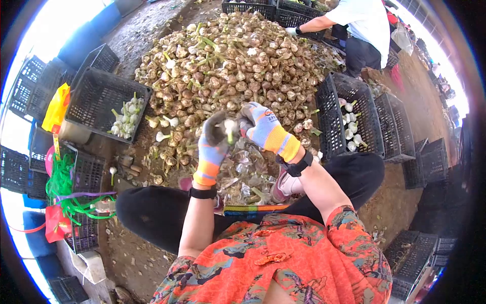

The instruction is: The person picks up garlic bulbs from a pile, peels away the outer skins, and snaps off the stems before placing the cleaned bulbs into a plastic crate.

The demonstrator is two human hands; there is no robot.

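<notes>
Both my hands wear grey, purple and orange work gloves and meet above the near edge of a big garlic heap (238,66). My left hand (214,139) has its fingers closed around a whitish garlic bulb (230,125), whose short green stem points down. Close against that bulb, my right hand (259,124) is closed with curled fingers; whatever sits inside them is hidden. Below the hands lie loose garlic skins (243,164) between my shoes. A few pale cleaned bulbs (162,136) rest beside the heap on the left.
A black crate (83,114) with cleaned garlic stands at left, another crate (329,119) with white bulbs at right. Green netting ties (61,182) hang at far left. A person in a white shirt (367,23) bends over crates at the back right.
</notes>
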